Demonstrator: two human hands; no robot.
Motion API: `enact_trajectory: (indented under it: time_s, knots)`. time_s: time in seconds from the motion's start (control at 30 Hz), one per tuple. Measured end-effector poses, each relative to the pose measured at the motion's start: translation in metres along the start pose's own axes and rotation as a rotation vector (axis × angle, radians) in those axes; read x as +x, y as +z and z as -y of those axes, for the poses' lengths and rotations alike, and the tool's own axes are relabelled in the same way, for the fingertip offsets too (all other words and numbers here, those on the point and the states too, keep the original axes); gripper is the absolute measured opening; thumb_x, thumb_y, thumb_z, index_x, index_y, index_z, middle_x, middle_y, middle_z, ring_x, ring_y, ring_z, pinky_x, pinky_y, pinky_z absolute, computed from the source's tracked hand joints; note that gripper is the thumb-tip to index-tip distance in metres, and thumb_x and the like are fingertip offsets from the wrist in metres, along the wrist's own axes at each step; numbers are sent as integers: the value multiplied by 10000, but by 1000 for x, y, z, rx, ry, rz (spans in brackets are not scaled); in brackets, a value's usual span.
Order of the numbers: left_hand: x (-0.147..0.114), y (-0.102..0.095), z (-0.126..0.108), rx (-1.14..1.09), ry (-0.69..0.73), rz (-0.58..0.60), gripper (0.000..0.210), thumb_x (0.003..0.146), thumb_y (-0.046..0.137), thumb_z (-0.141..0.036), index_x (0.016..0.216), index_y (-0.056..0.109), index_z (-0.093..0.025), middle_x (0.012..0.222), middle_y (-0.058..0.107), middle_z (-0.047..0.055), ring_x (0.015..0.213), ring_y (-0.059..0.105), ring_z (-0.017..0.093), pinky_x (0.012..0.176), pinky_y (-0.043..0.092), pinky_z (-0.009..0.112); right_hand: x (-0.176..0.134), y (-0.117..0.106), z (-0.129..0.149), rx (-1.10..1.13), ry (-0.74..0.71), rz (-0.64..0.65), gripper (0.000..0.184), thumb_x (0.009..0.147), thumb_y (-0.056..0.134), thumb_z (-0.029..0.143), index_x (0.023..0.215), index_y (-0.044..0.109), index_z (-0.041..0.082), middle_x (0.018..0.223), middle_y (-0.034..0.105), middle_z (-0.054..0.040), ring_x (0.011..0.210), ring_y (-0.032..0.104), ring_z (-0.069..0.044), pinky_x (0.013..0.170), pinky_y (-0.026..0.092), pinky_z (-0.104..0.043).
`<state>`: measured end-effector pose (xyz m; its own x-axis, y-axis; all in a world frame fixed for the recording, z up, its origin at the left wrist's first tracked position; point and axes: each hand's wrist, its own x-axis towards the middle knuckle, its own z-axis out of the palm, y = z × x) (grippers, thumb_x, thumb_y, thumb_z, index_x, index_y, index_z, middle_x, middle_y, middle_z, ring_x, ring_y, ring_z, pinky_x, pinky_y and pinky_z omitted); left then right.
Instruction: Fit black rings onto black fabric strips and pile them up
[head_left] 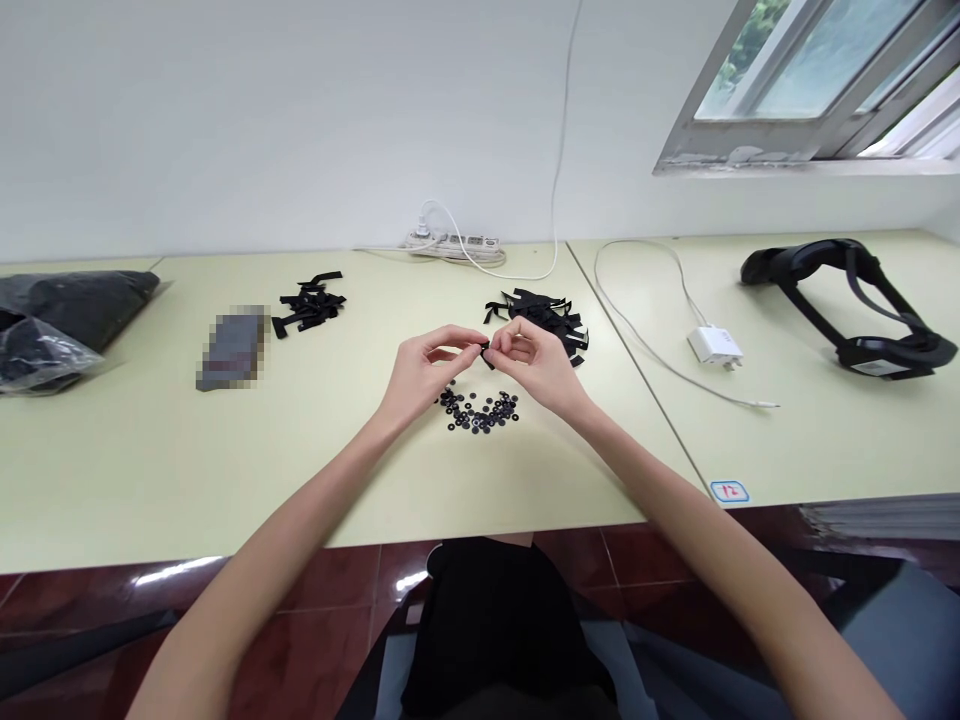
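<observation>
My left hand point(431, 368) and my right hand point(536, 362) meet above the table, fingertips pinched together on a small black strip point(487, 357). Only a short end of the strip shows between the fingers; the rest is covered. Just below the hands lies a loose scatter of small black rings point(484, 412), like washers, on the tabletop. Behind my right hand spreads a heap of black strips point(544, 310). A smaller pile of black strips point(311, 303) lies further left, apart from both hands.
On the pale table point(315, 430), a blurred dark object point(232, 348) and a black bag point(82, 310) lie left. A power strip point(457, 244) sits by the wall. To the right are a white charger point(715, 345) with its cable and a black headset point(862, 310).
</observation>
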<state>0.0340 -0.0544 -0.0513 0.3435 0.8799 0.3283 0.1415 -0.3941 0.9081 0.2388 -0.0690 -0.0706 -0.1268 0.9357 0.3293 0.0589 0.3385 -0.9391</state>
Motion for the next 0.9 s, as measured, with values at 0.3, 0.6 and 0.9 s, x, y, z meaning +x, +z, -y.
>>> enact_trajectory:
  time_s: [0.3,0.6,0.9]
  knots:
    - [9,-9,17,-52,-10,-198,233,883,865,-402,1033,810,-233,1164,810,65,1095,759,243,1059,615,415,-5,-11,-4,-639,-90,400,66,1039,675,314,1017,685,252,1085,722,-64,984,694,-251,884,550,-419]
    - [9,-11,14,-69,-49,-120,167,937,809,-348,1066,860,-255,1203,829,67,1143,760,254,1078,604,430,-8,-2,-10,-742,-206,503,160,1113,575,260,1007,692,232,1111,720,-88,977,675,-250,835,507,-377]
    - [6,-8,14,-36,-42,-18,335,915,826,-336,1240,830,-256,1395,768,92,1013,765,207,894,659,344,-2,-7,-2,-364,-60,158,139,1076,608,329,979,661,244,930,763,-40,867,746,-225,819,585,-386]
